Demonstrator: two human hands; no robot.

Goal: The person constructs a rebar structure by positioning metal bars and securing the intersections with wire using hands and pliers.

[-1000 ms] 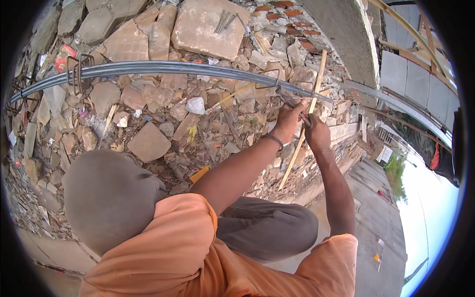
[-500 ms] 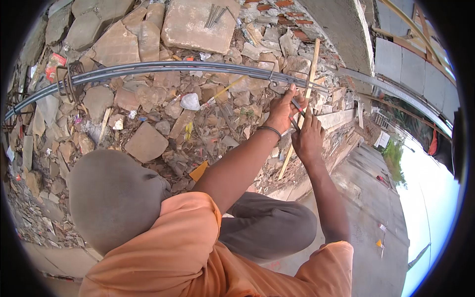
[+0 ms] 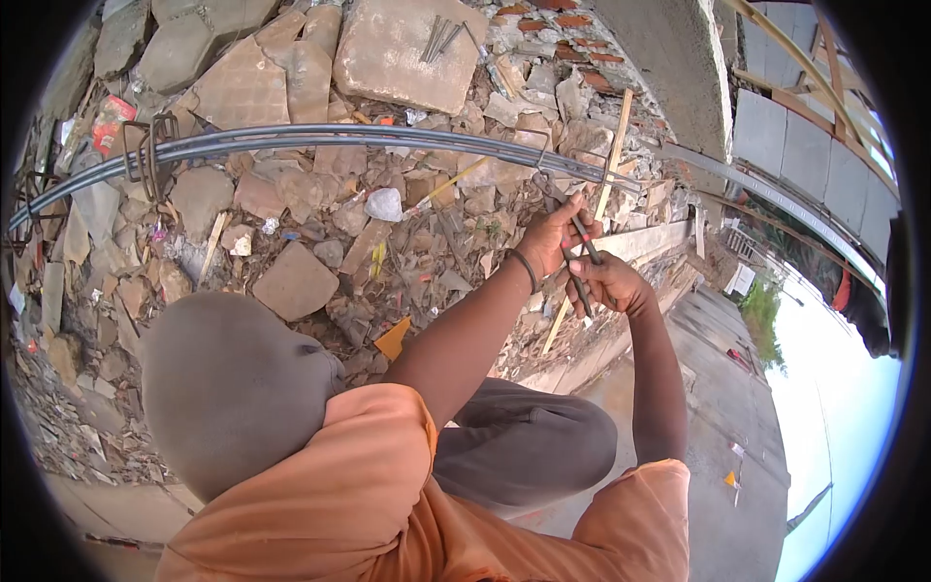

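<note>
My left hand [image 3: 555, 236], with a dark band on its wrist, is closed around dark pincers [image 3: 580, 229] just below their jaws. The pincers have red marks on their handles. My right hand [image 3: 611, 283] is closed on the handle ends, palm partly turned up, with the thumb across. The jaws point toward a bundle of long steel bars [image 3: 369, 136], close to a bent wire stirrup [image 3: 531, 147]. Whether the jaws touch any wire is too small to tell. A thin wooden stick [image 3: 617, 145] crosses the right end of the bars.
Broken bricks and rubble [image 3: 296, 281] lie under the bars. A large slab [image 3: 412, 53] holds several nails or rods [image 3: 441, 41]. More stirrups [image 3: 150, 160] hang at the left. Concrete wall [image 3: 679, 68] stands at upper right. A rounded grey shape [image 3: 233, 388] is beside my left sleeve.
Both hands have drawn slightly down from the bars with the pincers. My right hand has turned from palm down to palm partly up, and the handles are spread wider.
</note>
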